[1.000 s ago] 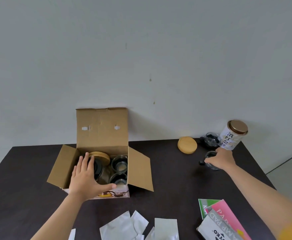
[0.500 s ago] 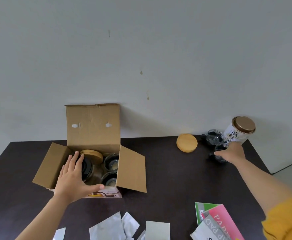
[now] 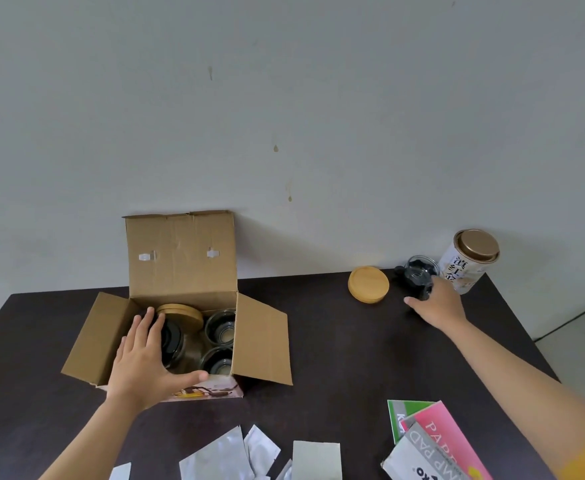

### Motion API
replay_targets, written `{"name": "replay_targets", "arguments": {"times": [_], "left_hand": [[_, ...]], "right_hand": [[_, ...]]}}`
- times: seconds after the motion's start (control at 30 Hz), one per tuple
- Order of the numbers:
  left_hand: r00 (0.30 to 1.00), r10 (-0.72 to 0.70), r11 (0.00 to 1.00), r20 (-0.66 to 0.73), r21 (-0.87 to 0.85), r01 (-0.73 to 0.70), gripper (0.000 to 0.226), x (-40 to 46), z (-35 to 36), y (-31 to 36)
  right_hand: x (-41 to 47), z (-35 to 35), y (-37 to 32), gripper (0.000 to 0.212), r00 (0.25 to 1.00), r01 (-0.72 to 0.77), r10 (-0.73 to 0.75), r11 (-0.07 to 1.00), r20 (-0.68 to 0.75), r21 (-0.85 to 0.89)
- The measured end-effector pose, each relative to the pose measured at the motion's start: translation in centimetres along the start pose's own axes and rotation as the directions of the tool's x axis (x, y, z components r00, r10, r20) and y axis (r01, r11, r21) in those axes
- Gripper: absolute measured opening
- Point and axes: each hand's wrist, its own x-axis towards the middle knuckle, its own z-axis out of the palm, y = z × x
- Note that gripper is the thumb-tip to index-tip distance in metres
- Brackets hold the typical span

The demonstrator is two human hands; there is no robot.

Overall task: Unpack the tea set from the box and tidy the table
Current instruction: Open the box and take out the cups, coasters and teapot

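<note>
Right hand [image 3: 438, 304] just moved its small glass cup [image 3: 424, 289] back beside the white tea tin [image 3: 468, 263], still gripping; left hand [image 3: 145, 358] flat, steadying the open cardboard box [image 3: 180, 258]. More cups remain.

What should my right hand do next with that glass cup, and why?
Probably let go and return to the box. The right hand has the glass cup down beside another cup near the tin, and glassware still sits in the box under the left hand.

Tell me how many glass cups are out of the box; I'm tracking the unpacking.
2: one cup by the tin, another under the right hand. Others remain inside the box.
</note>
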Motion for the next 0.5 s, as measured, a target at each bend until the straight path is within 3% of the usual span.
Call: {"name": "replay_targets", "arguments": {"times": [0.1,0.33,0.5], "left_hand": [[1.0,-0.002,1.0,0.007,0.011,0.002,0.145,0.0,0.0,0.0],[1.0,0.01,1.0,0.015,0.014,-0.01,0.147,-0.2,-0.4,0.4],[0.999,0.012,1.0,0.043,0.015,-0.012,0.151,-0.5,-0.9,0.6]], "right_hand": [[-4.0,0.9,-3.3,0.078,0.992,0.116,-0.118,0.992,0.047,0.04],[-14.0,4.4,-12.8,0.066,0.916,0.322,-0.373,0.903,0.149,0.284],[-18.5,7.4,-19.6,0.055,0.834,0.425,-0.514,0.831,0.203,0.358]]}}
